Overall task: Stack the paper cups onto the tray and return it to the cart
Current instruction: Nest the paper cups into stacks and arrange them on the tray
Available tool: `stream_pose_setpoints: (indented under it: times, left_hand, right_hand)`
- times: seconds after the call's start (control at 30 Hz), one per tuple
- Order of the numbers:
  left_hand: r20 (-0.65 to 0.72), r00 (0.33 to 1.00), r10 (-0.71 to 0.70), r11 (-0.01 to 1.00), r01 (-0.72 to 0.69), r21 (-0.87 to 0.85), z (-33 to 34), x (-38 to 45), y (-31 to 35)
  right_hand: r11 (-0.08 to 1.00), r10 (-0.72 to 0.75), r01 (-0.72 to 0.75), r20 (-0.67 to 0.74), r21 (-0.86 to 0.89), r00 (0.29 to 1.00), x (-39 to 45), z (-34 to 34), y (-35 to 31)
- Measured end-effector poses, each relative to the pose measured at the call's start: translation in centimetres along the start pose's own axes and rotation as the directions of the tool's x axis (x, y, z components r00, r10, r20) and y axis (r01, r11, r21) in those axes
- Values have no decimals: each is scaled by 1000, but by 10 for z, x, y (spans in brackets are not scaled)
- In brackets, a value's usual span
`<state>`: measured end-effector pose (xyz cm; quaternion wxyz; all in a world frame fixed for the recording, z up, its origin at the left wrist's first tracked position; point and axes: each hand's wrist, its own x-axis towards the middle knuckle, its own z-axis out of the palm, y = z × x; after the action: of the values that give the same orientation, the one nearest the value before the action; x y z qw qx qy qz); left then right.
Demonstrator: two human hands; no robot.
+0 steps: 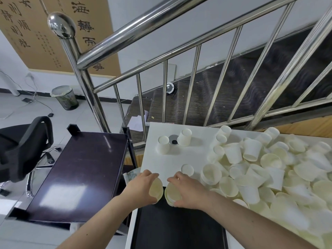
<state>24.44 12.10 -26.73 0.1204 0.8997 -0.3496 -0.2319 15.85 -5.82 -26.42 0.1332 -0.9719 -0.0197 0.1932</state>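
left hand [143,184]: a single cup [156,188] is being gripped round its rim by curled fingers, mouth toward the camera, at the far edge of the tray.
right hand [186,187]: a short stack of nested cups [170,194] is being clasped by curled fingers and thumb, just beside the left hand's cup and almost touching it.
step in hand: the single cup is judged as being brought toward the stack for nesting; whether the rims are already meeting cannot be told.
tray [179,229]: a dark tray is lying on the tabletop just below both hands; its visible surface is carrying no cups, and only the held cups are hanging over its far edge.
loose cups [265,169]: a large heap is lying to the right of the right hand, some upright, most tipped on their sides; a further short stack [210,174] is lying just right of the right hand.
stray cups: two upturned cups [163,144] are standing well beyond the hands, and another [187,169] just beyond the right hand.
tabletop [161,164]: white, bare between the hands and the far cups.
cart [79,175]: a dark cart is standing to the left of the left hand, its top shelf carrying nothing that can be seen.
progress: judged early; one small stack is being built, most cups are not yet stacked, and the return of the tray to the cart is not yet begun.
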Motion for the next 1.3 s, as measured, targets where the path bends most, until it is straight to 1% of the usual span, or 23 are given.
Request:
stream_pose_setpoints:
  times: [0.17, 0.4, 0.5, 0.87, 1.03, 1.17, 1.3]
  left_hand:
    - [21, 1000, 15, 998, -16, 57, 10, 2, 0]
    - [26, 1000, 0, 994, -3, 113, 17, 6, -3]
    - [26, 1000, -6, 994, 3, 113, 19, 8, -3]
    - [29, 999, -17, 997, 14, 75, 20, 15, -4]
    - [-49, 998, -32, 999, 32, 1, 10, 30, 5]
    - [-130, 989, -65, 998, 61, -32, 1, 53, 13]
    - [-181, 977, -113, 993, 116, 6, -6, 83, 20]
  right_hand:
    - [1000, -6, 6, 9, -9, 1000, 1, 10, 4]
    - [997, -13, 15, 29, -71, 1000, 2, 16, 8]
    - [996, -12, 17, 50, -85, 999, 2, 15, 11]
    - [999, -22, 23, 41, -33, 999, 5, 14, 19]
    - [1000, 5, -5, -51, -9, 999, 8, 0, 37]
    - [995, 84, -78, -105, 57, 991, 12, -14, 59]
    - [990, 125, -116, -121, 81, 985, 16, -26, 81]
